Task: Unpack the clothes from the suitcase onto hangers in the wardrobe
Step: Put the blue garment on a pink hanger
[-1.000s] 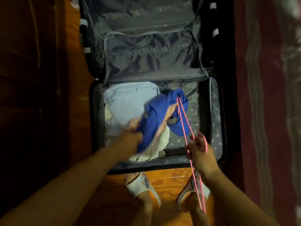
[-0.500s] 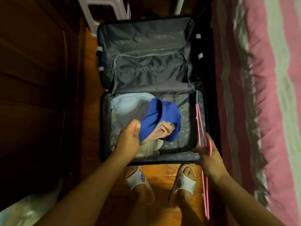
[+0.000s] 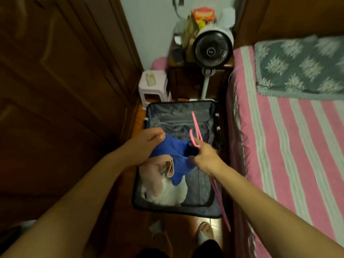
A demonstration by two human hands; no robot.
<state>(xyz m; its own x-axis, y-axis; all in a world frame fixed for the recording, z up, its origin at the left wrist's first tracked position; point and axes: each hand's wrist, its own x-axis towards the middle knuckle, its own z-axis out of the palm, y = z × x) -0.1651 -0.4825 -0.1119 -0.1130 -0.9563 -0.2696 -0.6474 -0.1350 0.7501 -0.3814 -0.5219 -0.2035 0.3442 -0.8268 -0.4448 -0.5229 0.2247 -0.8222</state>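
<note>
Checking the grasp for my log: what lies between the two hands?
In the head view, the blue garment spans from left hand to right hand, which also holds the pink hanger.

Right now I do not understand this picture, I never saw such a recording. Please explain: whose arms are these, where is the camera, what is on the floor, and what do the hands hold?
No machine is here. The camera sits on a person's head and looks down, so the two arms are that person's own. On the floor lies an open suitcase with pale clothes inside. The left hand holds a blue garment lifted above the suitcase. The right hand has a pink hanger in its grip and also touches the blue cloth. A dark wooden wardrobe stands on the left, a bed with a striped sheet on the right, and a fan and small stool behind the suitcase.
</note>
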